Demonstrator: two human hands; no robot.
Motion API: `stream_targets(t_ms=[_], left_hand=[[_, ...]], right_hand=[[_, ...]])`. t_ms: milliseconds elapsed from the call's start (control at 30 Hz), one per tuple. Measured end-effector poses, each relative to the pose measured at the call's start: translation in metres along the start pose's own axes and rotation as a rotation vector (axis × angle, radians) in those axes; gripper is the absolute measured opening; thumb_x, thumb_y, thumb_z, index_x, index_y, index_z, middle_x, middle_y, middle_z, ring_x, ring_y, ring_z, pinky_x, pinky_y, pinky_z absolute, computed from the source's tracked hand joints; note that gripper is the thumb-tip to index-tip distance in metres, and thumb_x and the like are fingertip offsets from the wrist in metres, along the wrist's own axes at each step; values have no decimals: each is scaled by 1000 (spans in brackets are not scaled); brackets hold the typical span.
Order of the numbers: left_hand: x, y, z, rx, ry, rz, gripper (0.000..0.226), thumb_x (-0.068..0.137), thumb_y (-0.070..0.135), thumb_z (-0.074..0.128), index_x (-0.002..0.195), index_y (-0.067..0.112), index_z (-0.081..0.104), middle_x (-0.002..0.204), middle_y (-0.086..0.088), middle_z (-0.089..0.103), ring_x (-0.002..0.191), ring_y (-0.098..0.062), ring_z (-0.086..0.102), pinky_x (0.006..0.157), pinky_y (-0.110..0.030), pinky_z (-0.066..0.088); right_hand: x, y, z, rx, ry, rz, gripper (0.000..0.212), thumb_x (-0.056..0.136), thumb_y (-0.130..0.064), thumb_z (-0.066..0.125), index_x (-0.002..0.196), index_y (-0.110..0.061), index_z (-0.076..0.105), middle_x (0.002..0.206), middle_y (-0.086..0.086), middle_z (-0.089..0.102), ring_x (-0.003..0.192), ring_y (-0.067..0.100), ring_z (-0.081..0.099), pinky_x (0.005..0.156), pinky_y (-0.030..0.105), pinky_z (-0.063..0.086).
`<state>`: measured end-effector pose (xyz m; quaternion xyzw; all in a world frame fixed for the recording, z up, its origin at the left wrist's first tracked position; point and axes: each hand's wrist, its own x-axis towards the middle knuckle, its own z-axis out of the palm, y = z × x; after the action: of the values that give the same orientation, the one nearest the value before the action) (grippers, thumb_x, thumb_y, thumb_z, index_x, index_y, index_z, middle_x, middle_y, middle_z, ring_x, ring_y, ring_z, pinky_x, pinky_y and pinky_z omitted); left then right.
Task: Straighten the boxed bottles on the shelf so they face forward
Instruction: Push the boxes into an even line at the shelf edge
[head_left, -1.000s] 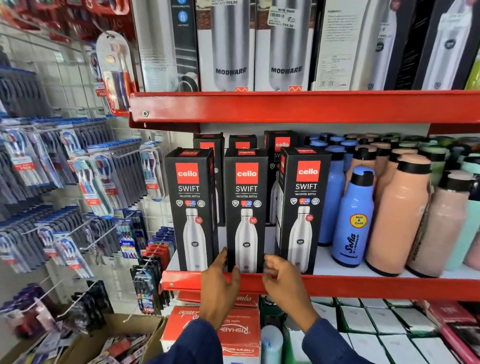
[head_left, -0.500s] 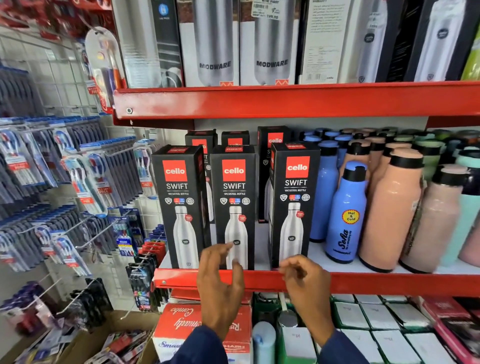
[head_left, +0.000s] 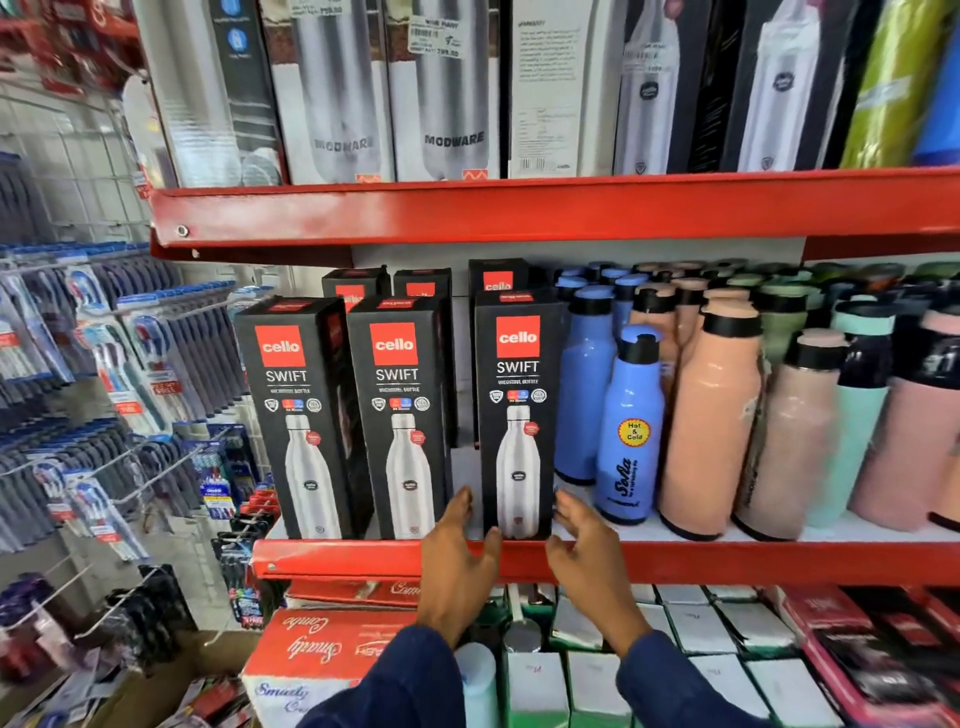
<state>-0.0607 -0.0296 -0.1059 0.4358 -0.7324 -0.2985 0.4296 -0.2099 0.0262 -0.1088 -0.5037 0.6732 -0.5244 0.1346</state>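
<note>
Three black cello Swift boxes stand in a row at the front of the red shelf: the left box, the middle box and the right box. All three show their printed fronts, and the left one also shows a side panel. More of the same boxes stand behind them. My left hand is at the right box's lower left corner, fingers spread, thumb against the bottom edge. My right hand hovers with fingers apart just beside that box's lower right side.
Blue bottles and peach bottles crowd the shelf right of the boxes. Modware boxes fill the upper shelf. Toothbrush packs hang on hooks at left. Boxed goods and a red carton sit below.
Both hands have moved right from the middle box and now flank the base of the right box. The right box's front looks squarer to me than before.
</note>
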Motion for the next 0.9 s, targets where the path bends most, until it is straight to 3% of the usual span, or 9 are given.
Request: stream_targets(t_ms=[67,133,200,267,333,500,767,833,900], left_hand=[[4,-2,0,9,-16,-9,65,87,23,64,147,14,41,143,-3,57,129,-16,57,108,-40,48],[5,-3,1,-24,-43,-20,60,85,22,62,143,20,45,134,7,62,121,-10,61,105,-36,51],[5,0,0,-41,-49,-15,57,86,15,62,141,24,47,121,16,63,114,-6,64,99,-22,51],[3,3,-3,-45,-50,-28,56,89,8,62,142,19,46,116,20,58,111,-4,61,87,0,43],[2,3,-5,-37,-55,-45,57,89,6,63,143,14,46,117,16,55,112,-8,60,79,10,35],[-1,2,-10,29,-50,-30,60,90,14,64,146,10,42,133,-4,63,111,-3,55,90,-2,38],[-11,8,-13,98,-30,11,58,92,22,62,146,10,43,133,-9,65,115,-13,65,92,-12,42],[-12,13,-16,125,-18,37,58,92,23,61,145,9,44,130,-9,67,92,-1,68,88,-7,40],[-14,22,-23,127,18,72,56,92,23,61,143,8,46,128,-8,68,69,9,58,83,-5,40]], right_hand=[[2,0,0,-4,-15,-13,58,79,1,54,134,-14,48,130,5,61,120,13,56,101,34,49],[3,-3,0,10,-45,-2,58,78,5,52,132,-16,51,126,1,64,117,11,58,97,19,48],[4,-6,1,26,-72,3,57,77,7,50,129,-16,54,122,-2,66,115,9,60,91,4,42],[4,-6,2,28,-78,8,57,77,7,51,129,-16,55,121,-1,66,114,9,60,90,4,41],[4,-5,2,38,-76,19,57,77,9,50,129,-15,55,122,0,66,113,9,60,86,0,40],[2,-5,2,33,-58,50,56,76,5,53,128,-16,56,121,-1,67,109,6,62,79,-2,42],[-4,-13,5,4,33,64,46,79,-1,57,124,-13,59,118,-2,67,99,6,64,83,14,46],[-4,-14,5,11,53,69,46,79,-3,58,124,-13,59,119,1,68,100,8,65,83,14,46],[-6,-18,0,27,126,89,44,80,-3,60,123,-14,59,118,1,68,96,8,66,80,16,46]])
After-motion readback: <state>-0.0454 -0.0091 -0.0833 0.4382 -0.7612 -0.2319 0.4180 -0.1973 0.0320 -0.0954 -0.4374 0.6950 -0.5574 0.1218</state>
